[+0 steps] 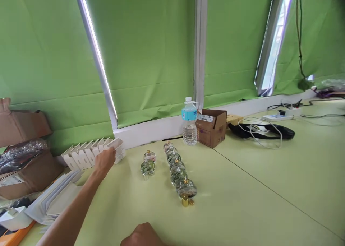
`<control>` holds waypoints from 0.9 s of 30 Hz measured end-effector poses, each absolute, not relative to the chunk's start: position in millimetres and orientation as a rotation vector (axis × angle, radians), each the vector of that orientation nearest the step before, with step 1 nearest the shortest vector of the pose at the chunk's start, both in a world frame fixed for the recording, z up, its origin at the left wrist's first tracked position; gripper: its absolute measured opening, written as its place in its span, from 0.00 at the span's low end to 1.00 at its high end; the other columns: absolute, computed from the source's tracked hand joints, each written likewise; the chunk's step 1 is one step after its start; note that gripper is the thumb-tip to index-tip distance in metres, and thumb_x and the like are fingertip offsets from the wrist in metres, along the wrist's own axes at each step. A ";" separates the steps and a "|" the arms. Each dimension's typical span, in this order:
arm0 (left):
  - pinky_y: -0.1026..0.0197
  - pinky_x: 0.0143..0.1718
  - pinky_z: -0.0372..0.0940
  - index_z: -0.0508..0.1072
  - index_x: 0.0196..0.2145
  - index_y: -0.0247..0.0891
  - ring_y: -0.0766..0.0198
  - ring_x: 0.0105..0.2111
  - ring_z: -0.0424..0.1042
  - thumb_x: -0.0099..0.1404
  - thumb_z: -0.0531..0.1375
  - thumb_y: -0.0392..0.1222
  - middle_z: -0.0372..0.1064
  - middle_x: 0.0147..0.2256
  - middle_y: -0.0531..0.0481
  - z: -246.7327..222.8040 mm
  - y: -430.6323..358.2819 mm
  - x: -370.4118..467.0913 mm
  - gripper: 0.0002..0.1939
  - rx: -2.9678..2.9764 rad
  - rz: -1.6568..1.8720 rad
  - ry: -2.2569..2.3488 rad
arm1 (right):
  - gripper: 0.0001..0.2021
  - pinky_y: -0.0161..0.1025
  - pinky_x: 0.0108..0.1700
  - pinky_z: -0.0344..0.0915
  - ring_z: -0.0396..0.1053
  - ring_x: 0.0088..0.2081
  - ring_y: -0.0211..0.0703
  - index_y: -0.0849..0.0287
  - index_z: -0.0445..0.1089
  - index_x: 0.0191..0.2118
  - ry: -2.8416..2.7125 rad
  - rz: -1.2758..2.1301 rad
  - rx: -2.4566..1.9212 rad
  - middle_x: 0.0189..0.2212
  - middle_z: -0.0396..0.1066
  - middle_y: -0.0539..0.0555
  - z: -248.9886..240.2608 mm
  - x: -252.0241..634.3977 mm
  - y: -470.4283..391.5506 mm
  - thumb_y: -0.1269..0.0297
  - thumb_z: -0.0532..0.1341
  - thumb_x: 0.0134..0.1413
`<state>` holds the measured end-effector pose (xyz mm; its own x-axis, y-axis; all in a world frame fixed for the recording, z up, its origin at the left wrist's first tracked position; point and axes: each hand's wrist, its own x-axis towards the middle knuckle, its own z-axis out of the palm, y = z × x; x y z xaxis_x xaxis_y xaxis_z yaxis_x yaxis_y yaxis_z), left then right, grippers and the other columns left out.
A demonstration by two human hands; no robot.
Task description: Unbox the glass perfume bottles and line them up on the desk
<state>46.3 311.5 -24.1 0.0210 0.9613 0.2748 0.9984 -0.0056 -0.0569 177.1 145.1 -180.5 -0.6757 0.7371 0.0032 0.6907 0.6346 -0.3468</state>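
Observation:
Far to the left, my left hand [105, 161] has its fingers closed on a small white box [120, 152] at the right end of a row. Several similar white boxes [82, 156] stand side by side just left of it. My right hand [142, 235] is low in the view, curled with the knuckles up; whatever it may hold is hidden. Beyond it, round glass perfume bottles [178, 176] form a line running away from me. Two more perfume bottles [148, 167] stand to their left. A gold cap [184, 200] and a smaller gold piece [191, 202] lie at the line's near end.
A water bottle [189, 125] and an open brown carton [211, 129] stand at the back by the wall. Farther right are a black headband-like device [262, 131] and a power strip [281, 116] with cables. White papers [60, 199] and cardboard boxes [29, 181] crowd the left.

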 end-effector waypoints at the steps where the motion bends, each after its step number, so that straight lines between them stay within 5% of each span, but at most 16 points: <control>1: 0.53 0.38 0.66 0.71 0.46 0.38 0.52 0.40 0.74 0.72 0.46 0.49 0.73 0.39 0.42 -22.4 299.9 41.4 0.19 -2.065 -0.237 -2.018 | 0.09 0.32 0.18 0.46 0.66 0.20 0.36 0.51 0.72 0.26 -2.709 0.501 -1.139 0.22 0.75 0.40 -176.7 179.1 142.3 0.53 0.64 0.49; 6: 0.60 0.31 0.63 0.71 0.47 0.46 0.53 0.38 0.76 0.70 0.44 0.53 0.77 0.38 0.48 -17.6 218.7 9.5 0.20 -2.115 -0.308 -1.995 | 0.14 0.31 0.24 0.52 0.74 0.30 0.38 0.52 0.76 0.36 -2.653 0.510 -1.111 0.30 0.79 0.46 -156.7 188.4 123.0 0.49 0.60 0.55; 13: 0.69 0.29 0.67 0.75 0.41 0.46 0.66 0.28 0.75 0.65 0.53 0.58 0.77 0.36 0.54 -45.7 141.7 -7.3 0.18 -2.605 -0.883 -1.861 | 0.13 0.33 0.26 0.50 0.72 0.27 0.37 0.56 0.76 0.33 -2.535 0.457 -1.147 0.29 0.79 0.49 -132.2 199.8 97.4 0.55 0.58 0.58; 24: 0.69 0.25 0.64 0.62 0.58 0.48 0.71 0.21 0.68 0.69 0.52 0.49 0.73 0.31 0.57 -66.1 111.8 10.7 0.21 -2.517 -0.945 -1.546 | 0.15 0.34 0.27 0.47 0.62 0.21 0.32 0.58 0.69 0.26 -2.430 0.403 -1.064 0.22 0.74 0.48 -133.2 204.3 90.7 0.59 0.55 0.61; 27: 0.69 0.25 0.65 0.67 0.51 0.43 0.72 0.20 0.67 0.68 0.54 0.51 0.71 0.29 0.57 -60.6 115.9 -6.0 0.16 -2.298 -1.210 -1.622 | 0.16 0.34 0.27 0.46 0.60 0.22 0.33 0.59 0.67 0.25 -2.423 0.391 -1.081 0.21 0.73 0.48 -133.7 204.3 90.7 0.58 0.55 0.61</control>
